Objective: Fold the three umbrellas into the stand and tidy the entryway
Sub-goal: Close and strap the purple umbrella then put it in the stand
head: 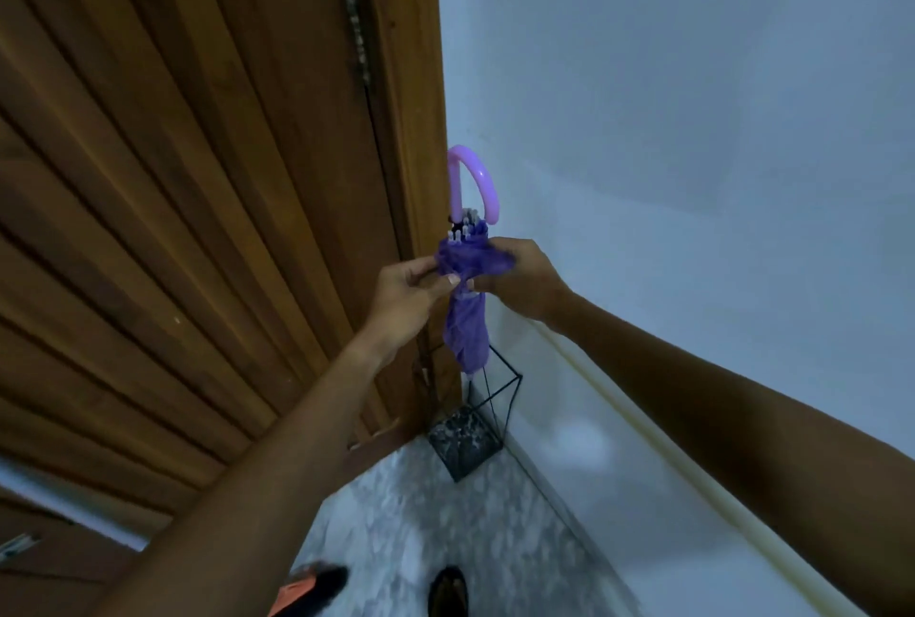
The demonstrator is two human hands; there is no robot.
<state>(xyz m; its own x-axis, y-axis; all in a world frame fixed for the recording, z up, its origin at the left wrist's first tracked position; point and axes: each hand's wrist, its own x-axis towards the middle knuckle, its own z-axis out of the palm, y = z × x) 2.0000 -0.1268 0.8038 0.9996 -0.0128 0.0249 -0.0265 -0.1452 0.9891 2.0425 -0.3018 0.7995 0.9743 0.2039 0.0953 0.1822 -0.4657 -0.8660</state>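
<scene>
A small purple umbrella (466, 324) with a pink curved handle (475, 181) hangs upright in front of me, folded, handle up and tip down. My left hand (411, 292) pinches its gathered fabric from the left. My right hand (525, 282) grips the bunched fabric from the right. The tip hovers just above the top rim of a black wire umbrella stand (470, 433) that sits on the floor in the corner. No other umbrella shows in the stand.
A brown wooden slatted door (198, 220) fills the left side. A pale wall (693, 171) runs along the right, with a cream conduit strip (643, 438) low on it. The floor is grey marble (421, 527). Feet and an orange-black object (312, 584) lie at the bottom edge.
</scene>
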